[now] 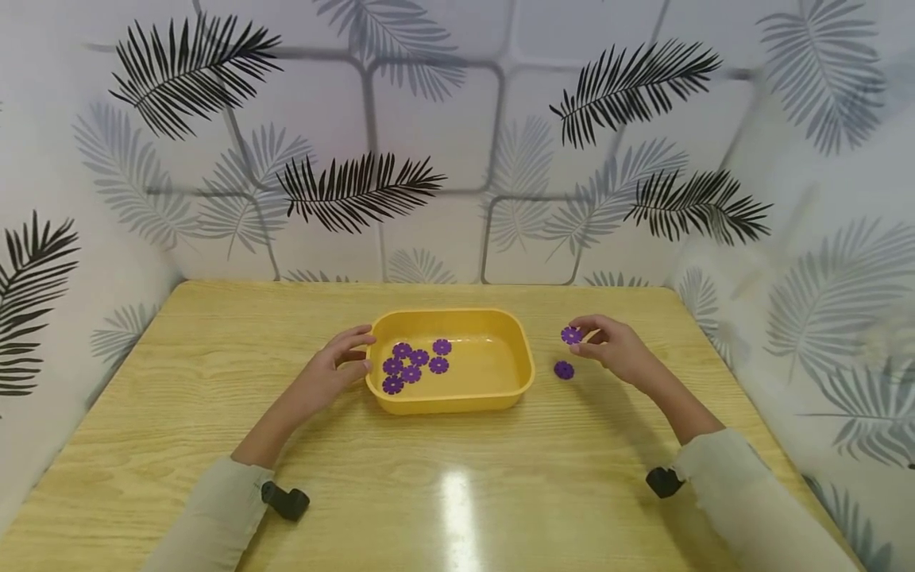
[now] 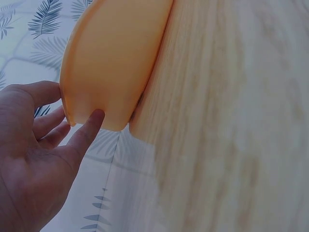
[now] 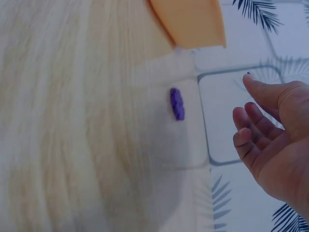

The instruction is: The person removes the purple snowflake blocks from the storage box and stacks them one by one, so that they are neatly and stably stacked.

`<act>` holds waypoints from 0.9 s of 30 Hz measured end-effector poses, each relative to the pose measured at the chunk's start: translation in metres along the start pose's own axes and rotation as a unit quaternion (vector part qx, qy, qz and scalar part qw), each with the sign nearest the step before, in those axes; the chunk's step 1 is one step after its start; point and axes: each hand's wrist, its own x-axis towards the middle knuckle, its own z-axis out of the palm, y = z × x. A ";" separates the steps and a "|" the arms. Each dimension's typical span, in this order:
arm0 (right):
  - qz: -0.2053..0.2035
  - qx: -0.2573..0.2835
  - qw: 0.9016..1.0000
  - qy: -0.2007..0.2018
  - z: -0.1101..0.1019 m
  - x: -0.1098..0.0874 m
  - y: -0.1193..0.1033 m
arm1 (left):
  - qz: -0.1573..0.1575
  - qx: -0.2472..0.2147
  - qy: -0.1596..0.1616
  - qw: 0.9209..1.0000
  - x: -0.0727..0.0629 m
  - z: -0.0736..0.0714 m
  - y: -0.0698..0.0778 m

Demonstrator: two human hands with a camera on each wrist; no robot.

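Pinching a purple disc between thumb and fingers, the right hand hangs above the desk beside the yellow tray; the left hand, fingers loosely extended, touches the tray's left end.

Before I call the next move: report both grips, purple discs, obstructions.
Left grip touching yellow tray at left end. Right grip pinching purple disc, right of tray. Second disc on table nearby. Nothing seen between held disc and tray.

The left hand and right hand are bare. Loose, plain, pale greyish sleeves end short of both hands; a small, black, rounded camera sits beside each cuff.
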 end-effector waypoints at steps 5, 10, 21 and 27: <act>0.010 0.004 1.000 -0.006 0.004 0.001 0.015 | 0.001 -0.001 0.001 1.000 0.000 -0.001 0.000; 0.014 0.011 1.000 -0.018 0.012 0.002 0.026 | 0.002 -0.003 0.004 1.000 -0.001 -0.002 -0.003; 0.008 0.022 0.999 -0.035 0.022 0.004 0.040 | 0.009 0.001 0.005 1.000 -0.001 -0.001 -0.003; 0.004 0.020 0.999 -0.042 0.025 0.004 0.045 | 0.014 0.004 -0.001 1.000 0.001 0.000 -0.004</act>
